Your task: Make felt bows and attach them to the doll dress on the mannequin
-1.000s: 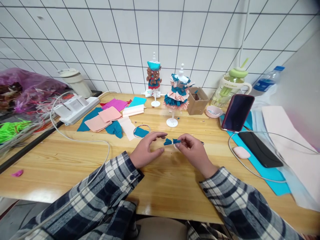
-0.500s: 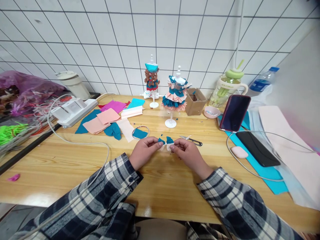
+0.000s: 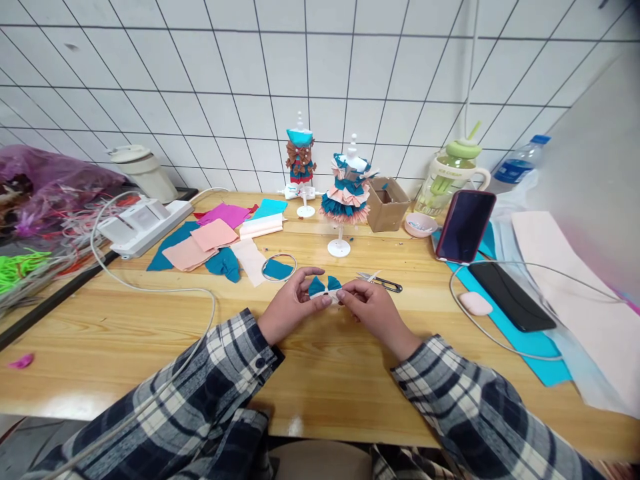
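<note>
1. Head view: the right hand point(image 3: 380, 312) has its thumb and fingertips closed in a pinch on the right end of a small bow point(image 3: 317, 287), with blue wings above and a pale strip below.
2. The left hand point(image 3: 281, 308) is around the bow's left end, forefinger raised and parted from the thumb. The thumb tip is at the lower left edge; whether it presses there, I cannot tell.
3. The bow is between the two hands, just above the table point(image 3: 330, 393), its middle uncovered.
4. Snips point(image 3: 389, 285) lie just beyond the right hand.
5. Beyond the left hand, a ring point(image 3: 263, 269) lies around a blue scrap point(image 3: 278, 270).
6. Farther back stands a ruffled dress point(image 3: 345, 197) on a white stand point(image 3: 339, 249).
</note>
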Demonstrator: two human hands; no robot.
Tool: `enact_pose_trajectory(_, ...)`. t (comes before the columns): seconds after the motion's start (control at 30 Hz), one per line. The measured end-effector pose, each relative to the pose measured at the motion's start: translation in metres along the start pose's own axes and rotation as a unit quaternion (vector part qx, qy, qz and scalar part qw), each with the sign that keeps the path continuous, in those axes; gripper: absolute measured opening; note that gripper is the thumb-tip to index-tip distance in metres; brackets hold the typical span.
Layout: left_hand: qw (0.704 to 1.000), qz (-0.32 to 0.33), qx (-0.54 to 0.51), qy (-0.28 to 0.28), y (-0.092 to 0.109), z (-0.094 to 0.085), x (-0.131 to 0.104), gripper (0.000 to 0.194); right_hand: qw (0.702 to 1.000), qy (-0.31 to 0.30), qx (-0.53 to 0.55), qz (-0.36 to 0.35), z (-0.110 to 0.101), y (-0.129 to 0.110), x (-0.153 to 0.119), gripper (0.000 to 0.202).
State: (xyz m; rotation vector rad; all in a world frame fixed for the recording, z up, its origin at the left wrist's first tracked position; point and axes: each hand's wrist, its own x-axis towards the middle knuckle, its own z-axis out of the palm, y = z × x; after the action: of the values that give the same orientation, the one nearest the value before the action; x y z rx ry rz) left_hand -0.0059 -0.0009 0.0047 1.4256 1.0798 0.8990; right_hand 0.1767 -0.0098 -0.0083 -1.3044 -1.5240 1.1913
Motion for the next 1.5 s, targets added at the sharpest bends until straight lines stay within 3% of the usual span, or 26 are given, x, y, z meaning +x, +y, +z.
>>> enact_pose_trajectory(0.07, 1.0, -0.022, 0.006, 0.011, 0.0, 0.004, -0.001, 0.06, 1.0, 0.011, -0.007, -0.004, 0.003, -0.001, -0.001, 0.023)
enact_pose_trajectory(0.2, 0.999, -0.025, 0.039, 0.024, -0.002, 0.007, -0.001, 0.056, 0.999, 0.028, -0.031, -0.027, 0.008, -0.002, -0.003, 0.02)
enact_pose_trajectory(0.4, 0.999, 0.013, 0.048, 0.0, -0.009, 0.007, 0.0, 0.063, 0.998, 0.038, -0.049, -0.017, 0.005, 0.0, -0.001, 0.021)
enact_pose_trajectory(0.5, 1.0, 0.009, 0.004, 0.008, -0.006, 0.005, 0.0, 0.053, 0.998, 0.037, -0.05, -0.021, 0.002, 0.0, 0.0, 0.022)
enact_pose_trajectory(0.63, 0.997, -0.007, -0.065, 0.032, -0.001, 0.0, 0.002, 0.05, 0.999, 0.0, 0.029, 0.017, 0.003, -0.002, -0.002, 0.027)
enact_pose_trajectory(0.8, 0.996, 0.004, -0.075, 0.055, -0.002, -0.001, 0.003, 0.051, 0.991, -0.056, 0.099, 0.068, 0.006, -0.004, -0.002, 0.033)
enact_pose_trajectory(0.93, 0.995, 0.008, -0.071, 0.074, -0.003, -0.002, 0.003, 0.049, 0.995, -0.024, 0.07, 0.068, 0.003, -0.001, 0.0, 0.027)
enact_pose_trajectory(1.1, 0.992, 0.005, -0.087, 0.096, -0.007, -0.005, 0.005, 0.051, 0.996, -0.033, 0.057, 0.055, 0.002, -0.001, 0.0, 0.026)
enact_pose_trajectory(1.2, 0.991, 0.004, -0.099, 0.087, -0.008, -0.004, 0.005, 0.051, 0.993, -0.025, 0.094, 0.071, 0.003, -0.001, -0.001, 0.033)
enact_pose_trajectory(1.5, 0.994, -0.007, -0.084, 0.069, -0.008, -0.002, 0.004, 0.051, 0.995, 0.0, 0.082, 0.053, 0.0, 0.002, 0.002, 0.024)
